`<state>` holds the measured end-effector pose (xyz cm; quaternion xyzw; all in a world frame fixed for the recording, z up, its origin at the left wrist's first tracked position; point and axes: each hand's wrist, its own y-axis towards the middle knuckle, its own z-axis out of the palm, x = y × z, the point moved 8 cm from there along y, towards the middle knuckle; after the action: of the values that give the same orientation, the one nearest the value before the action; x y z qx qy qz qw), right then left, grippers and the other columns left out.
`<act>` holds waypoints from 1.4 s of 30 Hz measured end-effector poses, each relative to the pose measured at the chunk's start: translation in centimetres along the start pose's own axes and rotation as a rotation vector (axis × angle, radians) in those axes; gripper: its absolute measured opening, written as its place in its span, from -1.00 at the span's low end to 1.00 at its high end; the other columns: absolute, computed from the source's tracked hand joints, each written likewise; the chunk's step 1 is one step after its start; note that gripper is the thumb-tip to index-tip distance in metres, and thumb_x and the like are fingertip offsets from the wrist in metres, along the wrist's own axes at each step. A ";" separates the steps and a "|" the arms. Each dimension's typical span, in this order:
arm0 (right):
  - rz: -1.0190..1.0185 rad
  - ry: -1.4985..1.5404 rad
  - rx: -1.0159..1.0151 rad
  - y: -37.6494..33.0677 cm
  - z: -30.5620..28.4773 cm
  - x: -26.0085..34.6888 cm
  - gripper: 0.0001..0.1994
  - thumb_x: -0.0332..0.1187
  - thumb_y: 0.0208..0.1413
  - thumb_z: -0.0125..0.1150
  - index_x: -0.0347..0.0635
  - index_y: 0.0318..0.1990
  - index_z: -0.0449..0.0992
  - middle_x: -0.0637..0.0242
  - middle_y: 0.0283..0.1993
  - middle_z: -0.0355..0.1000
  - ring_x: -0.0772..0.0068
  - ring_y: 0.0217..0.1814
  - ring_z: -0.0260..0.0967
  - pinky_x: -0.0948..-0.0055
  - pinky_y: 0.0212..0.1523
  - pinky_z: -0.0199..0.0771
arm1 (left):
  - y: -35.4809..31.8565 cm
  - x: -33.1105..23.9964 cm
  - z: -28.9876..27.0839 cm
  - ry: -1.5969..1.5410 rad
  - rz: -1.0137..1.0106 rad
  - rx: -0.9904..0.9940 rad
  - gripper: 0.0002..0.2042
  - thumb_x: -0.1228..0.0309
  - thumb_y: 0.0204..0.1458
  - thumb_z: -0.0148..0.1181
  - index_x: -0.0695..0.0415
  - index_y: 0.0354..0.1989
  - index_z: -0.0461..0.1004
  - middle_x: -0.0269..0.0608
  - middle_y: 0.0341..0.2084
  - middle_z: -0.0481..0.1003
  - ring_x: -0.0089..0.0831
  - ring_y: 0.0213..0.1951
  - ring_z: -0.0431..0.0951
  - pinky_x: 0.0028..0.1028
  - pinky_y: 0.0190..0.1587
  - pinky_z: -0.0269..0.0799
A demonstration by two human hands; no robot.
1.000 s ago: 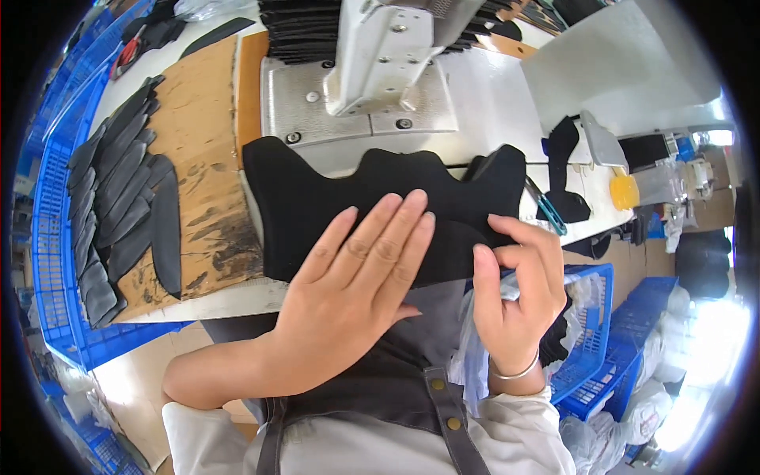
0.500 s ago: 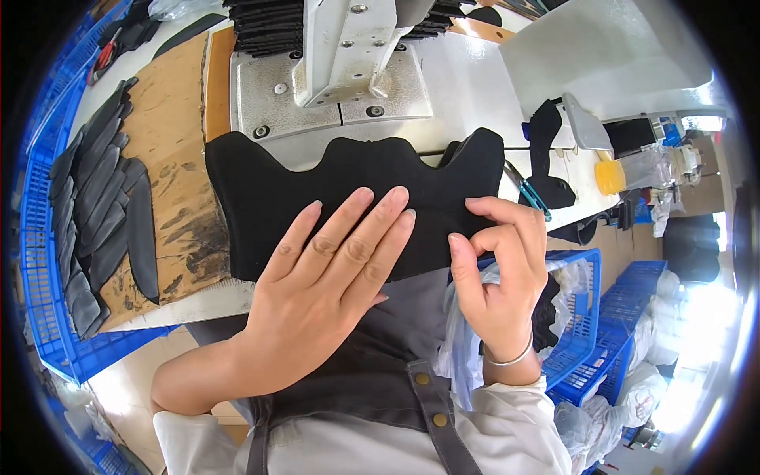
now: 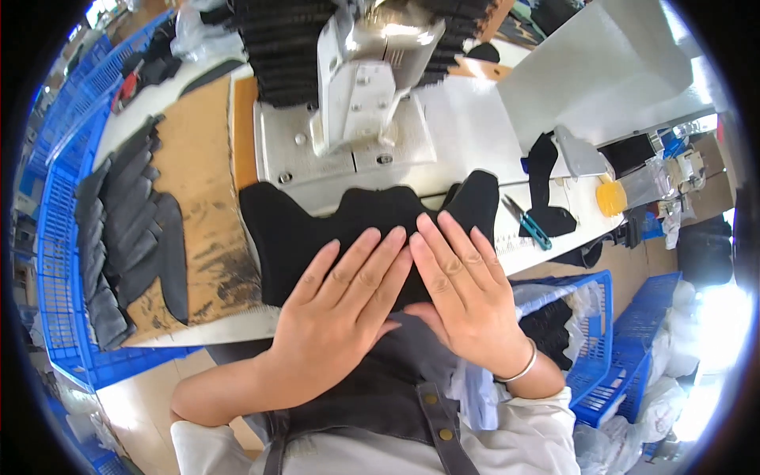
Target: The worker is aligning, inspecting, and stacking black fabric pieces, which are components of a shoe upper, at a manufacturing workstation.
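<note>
A black wavy-edged fabric piece (image 3: 317,226) lies at the near edge of the white sewing table (image 3: 475,127), in front of the grey sewing machine head (image 3: 372,71). My left hand (image 3: 340,317) lies flat on the fabric, fingers spread and pointing up-right. Beside it my right hand (image 3: 463,293) also presses flat on the fabric, fingers pointing up-left, a silver bangle at the wrist. The fingertips of the two hands almost meet. Neither hand grips anything.
A stack of dark cut pieces (image 3: 119,237) lies on a brown board (image 3: 202,198) at the left, with blue crates (image 3: 55,261) beyond. Teal-handled snips (image 3: 526,224), a black cut piece (image 3: 546,190) and a yellow item (image 3: 611,198) sit right. Blue crates (image 3: 602,348) stand at lower right.
My right hand, earlier pinching at the fabric's right edge, has opened and now lies flat on the piece next to my left hand. The view shifted slightly.
</note>
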<state>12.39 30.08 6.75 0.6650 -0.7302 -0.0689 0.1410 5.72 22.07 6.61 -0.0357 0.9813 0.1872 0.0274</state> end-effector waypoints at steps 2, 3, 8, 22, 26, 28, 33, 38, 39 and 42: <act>-0.074 -0.001 0.026 -0.5 -0.2 -0.6 -0.38 -0.19 -0.04 0.22 -0.36 0.17 0.30 0.04 0.30 0.18 0.03 0.35 0.11 0.15 0.28 0.12 | -0.4 0.4 0.2 -0.026 -0.103 0.040 -0.25 0.16 -0.27 0.28 0.29 0.16 0.29 -0.04 0.19 0.28 -0.18 0.22 0.28 -0.20 0.22 0.15; -0.079 -0.006 0.001 -0.4 -0.6 -1.0 -0.38 -0.19 -0.04 0.22 -0.36 0.17 0.30 0.04 0.30 0.18 0.03 0.35 0.11 0.15 0.28 0.12 | -0.8 1.0 0.1 0.082 -0.113 0.062 -0.21 0.03 -0.19 0.22 0.37 0.17 0.24 0.05 0.20 0.25 -0.12 0.23 0.26 -0.19 0.22 0.14; -0.367 -0.119 -0.101 0.4 -2.4 0.0 -0.51 -0.24 -0.13 0.29 -0.42 -0.06 0.46 -0.07 0.05 0.40 0.06 0.11 0.39 0.28 -0.01 0.47 | -2.6 2.8 -2.8 0.341 -0.254 0.107 -0.12 -0.10 -0.30 0.22 0.42 0.10 0.29 0.08 0.18 0.27 -0.11 0.22 0.26 -0.15 0.23 0.13; -0.022 0.195 -0.568 -1.6 -4.2 -6.9 -0.61 -0.52 -0.02 0.11 -0.38 0.02 0.39 0.01 0.07 0.41 0.02 0.04 0.37 0.20 0.07 0.35 | -5.3 18.0 -18.1 0.411 -0.414 -0.565 -0.56 0.66 0.00 0.00 0.11 0.11 0.41 -0.05 0.02 0.45 -0.14 0.08 0.44 -0.33 0.13 0.29; 0.240 0.373 -0.666 -2.8 -0.7 -11.1 -0.67 -0.56 0.02 0.05 -0.36 -0.01 0.41 0.07 -0.02 0.43 0.12 -0.05 0.38 0.28 -0.01 0.39 | 1.5 22.5 -18.8 0.575 -0.363 -0.626 -0.56 0.60 0.03 0.04 -0.05 0.12 0.41 -0.06 -0.01 0.46 -0.14 -0.01 0.49 -0.31 0.01 0.40; 0.332 0.416 -0.645 -2.6 0.2 -12.1 -0.70 -0.57 0.03 0.03 -0.35 -0.03 0.42 0.09 -0.06 0.43 0.16 -0.07 0.38 0.32 -0.05 0.41 | 6.0 21.8 -17.6 0.767 -0.204 -0.587 -0.66 0.58 -0.03 0.09 0.05 -0.04 0.50 -0.01 -0.17 0.52 -0.07 -0.14 0.52 -0.27 -0.10 0.45; 0.355 0.506 -0.667 -2.5 0.5 -12.7 -0.74 -0.59 0.06 0.02 -0.30 -0.08 0.46 0.11 -0.11 0.44 0.22 -0.13 0.41 0.43 -0.20 0.51 | 12.1 23.1 -13.9 0.936 0.083 -0.454 -0.91 0.54 -0.15 0.19 0.19 -0.42 0.53 -0.07 -0.48 0.51 -0.10 -0.35 0.53 -0.23 -0.30 0.47; 0.421 0.542 -0.659 -2.9 1.0 -13.7 -0.77 -0.59 0.05 0.03 -0.29 -0.12 0.47 0.12 -0.14 0.46 0.23 -0.16 0.43 0.43 -0.23 0.52 | 14.5 21.8 -11.5 0.845 0.096 -0.399 -0.90 0.46 -0.02 0.16 0.17 -0.34 0.54 -0.12 -0.43 0.53 -0.21 -0.35 0.54 -0.26 -0.31 0.46; 0.426 0.539 -0.656 -3.1 1.0 -13.8 -0.77 -0.59 0.05 0.03 -0.29 -0.12 0.47 0.12 -0.14 0.46 0.23 -0.16 0.43 0.43 -0.23 0.52 | 14.3 23.4 -11.4 0.723 0.077 -0.371 -0.88 0.45 -0.02 0.15 0.16 -0.32 0.53 -0.12 -0.41 0.52 -0.20 -0.33 0.53 -0.26 -0.29 0.45; 0.423 0.571 -0.642 -2.6 1.3 -13.5 -0.78 -0.59 0.06 0.02 -0.29 -0.13 0.48 0.12 -0.14 0.46 0.22 -0.16 0.44 0.43 -0.24 0.53 | 13.9 27.1 -12.0 0.398 -0.002 -0.279 -0.84 0.41 -0.01 0.14 0.15 -0.26 0.51 -0.13 -0.34 0.51 -0.20 -0.28 0.51 -0.27 -0.23 0.43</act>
<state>15.50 43.10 3.27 0.4170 -0.7235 -0.0753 0.5450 -22.90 28.90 21.02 -0.0761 0.9319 0.3103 -0.1716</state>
